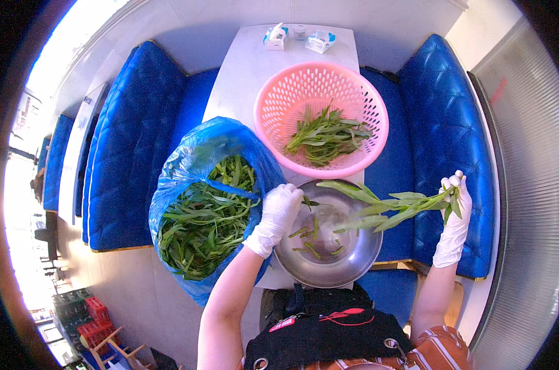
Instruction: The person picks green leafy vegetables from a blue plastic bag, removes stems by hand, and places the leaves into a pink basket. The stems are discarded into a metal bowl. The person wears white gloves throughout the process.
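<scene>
My right hand point(459, 199), in a white glove, grips a bunch of leafy green stems point(399, 208) that look like water spinach. The leaves reach left over a steel basin point(372, 259). At the basin's left rim, my gloved left hand point(279, 212) has its fingers closed on a small leafy sprig point(311, 202). Several short cut stem pieces point(312, 249) lie in the basin. Left of that hand is an open blue plastic bag point(168, 180) full of the same greens point(205, 222). A pink plastic colander point(263, 111) beyond the basin holds a smaller heap of greens point(328, 134).
The white table point(235, 69) runs between blue tufted benches, one left point(131, 152) and one right point(446, 138). Two tissue packs point(275, 39) point(320, 41) and a small clear container point(299, 32) stand at its far end. Stacked crates point(94, 319) and a wooden stool frame point(113, 344) are at lower left.
</scene>
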{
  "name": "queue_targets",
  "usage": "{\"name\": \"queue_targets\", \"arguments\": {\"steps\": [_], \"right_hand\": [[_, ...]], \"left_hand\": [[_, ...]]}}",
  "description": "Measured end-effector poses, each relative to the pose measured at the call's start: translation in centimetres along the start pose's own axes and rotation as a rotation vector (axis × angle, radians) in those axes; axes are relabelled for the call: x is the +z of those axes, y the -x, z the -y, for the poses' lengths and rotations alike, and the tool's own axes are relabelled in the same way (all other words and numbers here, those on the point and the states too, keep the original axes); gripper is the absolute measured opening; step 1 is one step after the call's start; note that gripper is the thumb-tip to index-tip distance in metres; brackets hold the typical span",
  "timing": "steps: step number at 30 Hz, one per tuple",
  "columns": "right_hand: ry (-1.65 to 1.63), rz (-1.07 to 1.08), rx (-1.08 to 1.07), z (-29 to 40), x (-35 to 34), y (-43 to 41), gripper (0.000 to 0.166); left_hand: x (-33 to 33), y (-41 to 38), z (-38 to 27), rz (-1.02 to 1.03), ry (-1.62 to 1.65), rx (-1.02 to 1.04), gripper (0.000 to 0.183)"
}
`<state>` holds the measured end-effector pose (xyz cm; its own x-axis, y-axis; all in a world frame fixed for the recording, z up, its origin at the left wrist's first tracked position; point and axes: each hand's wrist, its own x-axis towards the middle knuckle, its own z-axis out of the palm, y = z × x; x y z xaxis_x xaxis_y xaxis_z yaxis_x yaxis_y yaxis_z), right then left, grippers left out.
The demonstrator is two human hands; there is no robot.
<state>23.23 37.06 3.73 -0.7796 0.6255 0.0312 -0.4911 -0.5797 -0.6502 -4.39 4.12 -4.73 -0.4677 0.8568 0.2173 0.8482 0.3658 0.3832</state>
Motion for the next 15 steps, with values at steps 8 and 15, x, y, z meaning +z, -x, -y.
{"name": "queue_targets", "arguments": {"steps": [8,15], "right_hand": [[0.100,-0.087,0.020,1.0,0.2,1.2,0.020],[0.052,-0.138,0.017,2.9,-0.8,2.3,0.019]], "left_hand": [[10.7,1.7,-0.7,0.373,-0.150,-0.075,0.011],[10.9,3.2,-1.6,0.120,0.136,-0.358,0.019]]}}
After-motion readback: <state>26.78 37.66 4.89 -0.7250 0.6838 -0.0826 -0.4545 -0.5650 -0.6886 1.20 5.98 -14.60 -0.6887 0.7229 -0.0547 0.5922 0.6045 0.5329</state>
